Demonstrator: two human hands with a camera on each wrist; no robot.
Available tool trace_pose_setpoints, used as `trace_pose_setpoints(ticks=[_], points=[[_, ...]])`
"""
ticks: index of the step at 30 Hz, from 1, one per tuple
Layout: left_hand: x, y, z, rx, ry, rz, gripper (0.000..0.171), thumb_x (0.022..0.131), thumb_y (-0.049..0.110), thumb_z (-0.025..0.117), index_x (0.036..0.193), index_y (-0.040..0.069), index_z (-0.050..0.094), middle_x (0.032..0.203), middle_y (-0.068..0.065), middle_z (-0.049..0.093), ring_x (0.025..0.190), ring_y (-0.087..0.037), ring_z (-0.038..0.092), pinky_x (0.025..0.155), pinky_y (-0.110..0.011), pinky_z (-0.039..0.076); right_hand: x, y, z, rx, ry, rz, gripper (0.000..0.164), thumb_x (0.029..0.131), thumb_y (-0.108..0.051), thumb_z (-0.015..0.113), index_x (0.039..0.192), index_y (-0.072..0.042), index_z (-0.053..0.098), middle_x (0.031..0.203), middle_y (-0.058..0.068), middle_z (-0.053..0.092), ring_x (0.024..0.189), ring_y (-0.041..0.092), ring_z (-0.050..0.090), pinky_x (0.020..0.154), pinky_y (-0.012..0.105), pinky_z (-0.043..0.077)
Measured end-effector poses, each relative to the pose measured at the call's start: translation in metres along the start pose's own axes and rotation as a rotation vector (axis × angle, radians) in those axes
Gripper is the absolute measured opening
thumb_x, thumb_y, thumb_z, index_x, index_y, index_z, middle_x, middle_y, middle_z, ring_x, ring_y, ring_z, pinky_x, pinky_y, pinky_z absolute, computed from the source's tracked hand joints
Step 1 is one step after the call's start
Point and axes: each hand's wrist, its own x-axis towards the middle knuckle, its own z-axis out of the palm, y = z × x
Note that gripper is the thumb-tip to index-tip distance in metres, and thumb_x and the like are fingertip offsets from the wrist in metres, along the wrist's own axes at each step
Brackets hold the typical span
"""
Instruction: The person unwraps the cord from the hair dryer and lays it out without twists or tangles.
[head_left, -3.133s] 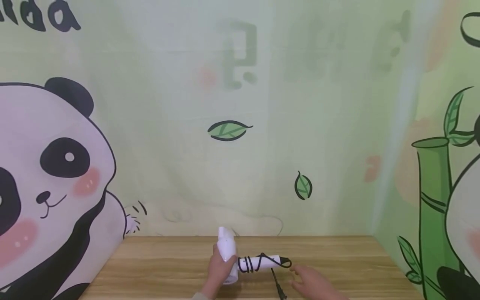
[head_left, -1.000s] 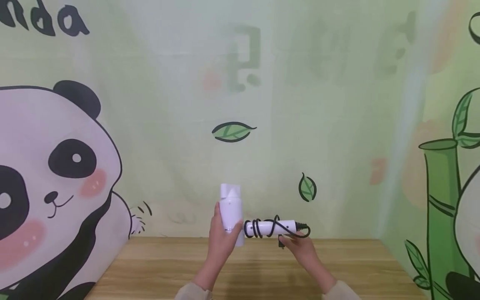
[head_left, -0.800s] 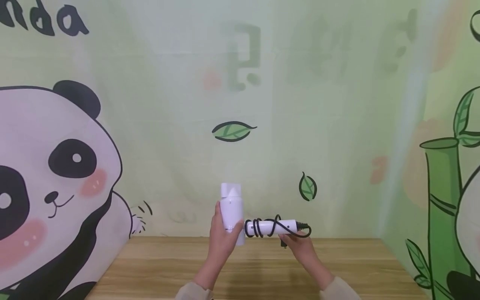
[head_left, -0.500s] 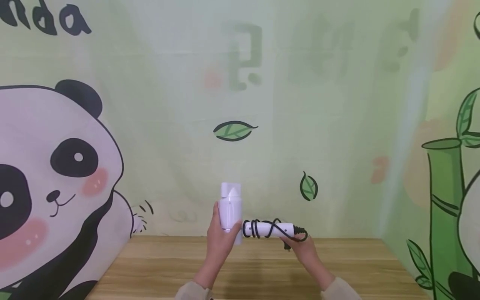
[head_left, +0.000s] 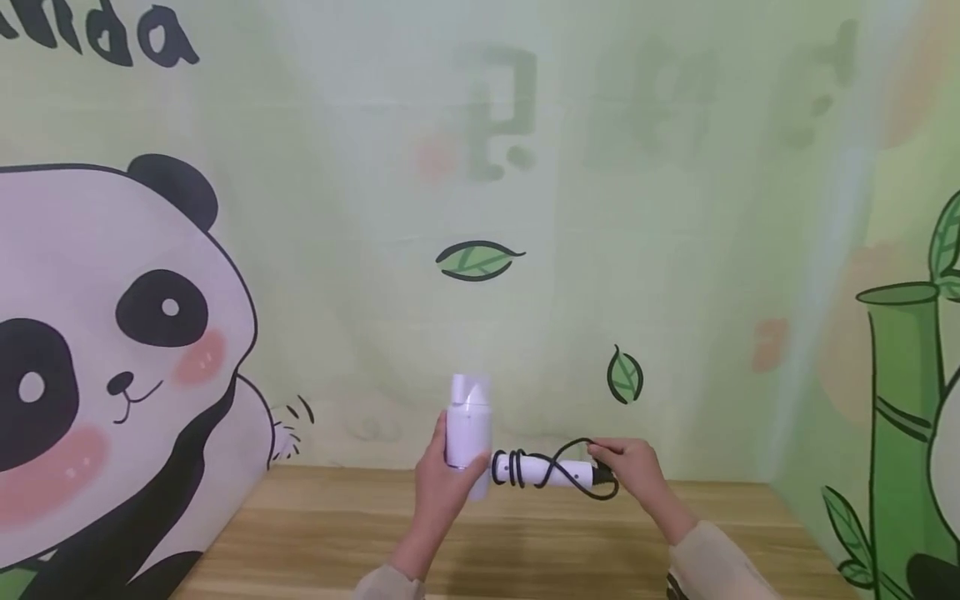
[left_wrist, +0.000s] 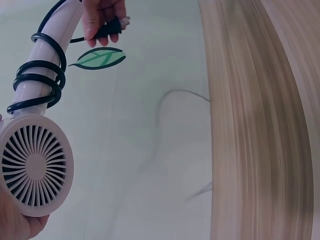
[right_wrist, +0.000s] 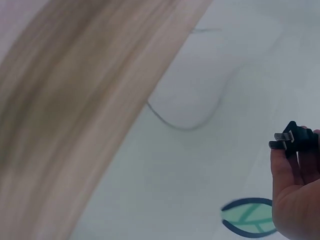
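A white hair dryer (head_left: 468, 429) is held up above the table, nozzle pointing upward in the head view. My left hand (head_left: 442, 496) grips its barrel, thumb across the near side. The round slotted vent (left_wrist: 36, 166) at the barrel's back faces the left wrist camera. To the right extends the white handle (head_left: 577, 474), wrapped in several turns of black cord (head_left: 517, 469). Beyond the handle's end, my right hand (head_left: 637, 471) pinches the cord's black plug (left_wrist: 107, 29). Metal prongs stick out past the fingers, and the plug (right_wrist: 300, 140) shows in the right wrist view too.
Below the hands lies a wood-grain table (head_left: 322, 533). Behind it hangs a pale green backdrop (head_left: 360, 292) printed with pandas, leaves and a bamboo stalk (head_left: 903, 400).
The dryer has been lifted off the table by the left hand. My right hand has moved from below the handle to above its end, drawing a loop of cord up with the plug.
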Motion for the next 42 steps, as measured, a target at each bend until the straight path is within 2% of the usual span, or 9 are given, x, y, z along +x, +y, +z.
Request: trace_pose_setpoints(ticks=[5, 8, 15, 19, 25, 29, 35, 42], points=[[0.001, 0.003, 0.003, 0.005, -0.033, -0.007, 0.093, 0.078, 0.021, 0.083, 0.157, 0.001, 0.036, 0.135, -0.03, 0.063, 0.111, -0.045, 0.067, 0.085, -0.06, 0.06, 0.01, -0.014, -0.017, -0.073, -0.002, -0.029, 0.03, 0.099, -0.021, 0.066, 0.116, 0.002, 0.075, 0.118, 0.023, 0.074, 0.116, 0.041, 0.069, 0.097, 0.053, 0.057], [0.0, 0.003, 0.004, 0.003, -0.061, -0.02, 0.096, 0.078, 0.021, 0.083, 0.158, 0.0, 0.034, 0.138, -0.03, 0.061, 0.114, -0.046, 0.066, 0.087, -0.061, 0.06, 0.014, -0.021, -0.024, -0.098, -0.008, -0.041, 0.03, 0.099, -0.021, 0.066, 0.117, 0.001, 0.075, 0.121, 0.024, 0.073, 0.109, 0.039, 0.071, 0.09, 0.049, 0.06], [-0.001, 0.003, 0.008, 0.016, -0.094, -0.024, 0.097, 0.074, 0.016, 0.084, 0.156, -0.002, 0.035, 0.135, -0.031, 0.062, 0.11, -0.045, 0.067, 0.085, -0.06, 0.06, 0.018, -0.033, -0.034, -0.159, -0.009, -0.131, 0.028, 0.097, -0.018, 0.067, 0.114, 0.002, 0.076, 0.115, 0.023, 0.076, 0.108, 0.038, 0.072, 0.089, 0.048, 0.06], [-0.001, -0.001, 0.012, 0.01, -0.11, -0.041, 0.096, 0.073, 0.014, 0.085, 0.155, 0.001, 0.037, 0.13, -0.029, 0.064, 0.107, -0.043, 0.067, 0.083, -0.059, 0.06, 0.016, -0.041, -0.038, -0.183, -0.004, -0.158, 0.026, 0.097, -0.016, 0.068, 0.113, 0.002, 0.076, 0.114, 0.023, 0.076, 0.098, 0.033, 0.074, 0.079, 0.042, 0.061], [0.002, -0.009, 0.012, 0.007, -0.09, -0.033, 0.094, 0.074, 0.013, 0.084, 0.154, 0.0, 0.037, 0.129, -0.031, 0.064, 0.106, -0.045, 0.067, 0.084, -0.059, 0.06, 0.005, -0.052, -0.047, -0.23, 0.006, -0.224, 0.024, 0.096, -0.015, 0.069, 0.111, 0.002, 0.078, 0.112, 0.022, 0.077, 0.107, 0.038, 0.073, 0.087, 0.049, 0.061], [0.006, -0.014, 0.011, 0.014, -0.064, -0.046, 0.094, 0.076, 0.012, 0.083, 0.155, -0.001, 0.036, 0.131, -0.033, 0.063, 0.108, -0.046, 0.067, 0.086, -0.06, 0.059, -0.004, -0.062, -0.052, -0.245, 0.014, -0.272, 0.024, 0.095, -0.014, 0.07, 0.111, 0.003, 0.077, 0.111, 0.022, 0.077, 0.103, 0.036, 0.074, 0.083, 0.046, 0.061], [0.01, -0.016, 0.008, 0.006, -0.048, -0.065, 0.095, 0.077, 0.011, 0.082, 0.157, -0.003, 0.032, 0.134, -0.036, 0.06, 0.112, -0.05, 0.065, 0.089, -0.063, 0.058, -0.022, -0.07, -0.056, -0.242, 0.025, -0.335, 0.023, 0.093, -0.012, 0.071, 0.109, 0.004, 0.078, 0.111, 0.022, 0.077, 0.108, 0.04, 0.073, 0.09, 0.053, 0.06], [0.015, -0.019, 0.006, 0.027, -0.02, -0.067, 0.095, 0.08, 0.012, 0.082, 0.158, -0.003, 0.03, 0.133, -0.035, 0.061, 0.111, -0.049, 0.065, 0.09, -0.063, 0.058, -0.047, -0.067, -0.054, -0.23, 0.03, -0.355, 0.021, 0.091, -0.011, 0.074, 0.106, 0.002, 0.079, 0.107, 0.02, 0.078, 0.101, 0.036, 0.076, 0.08, 0.044, 0.063]])
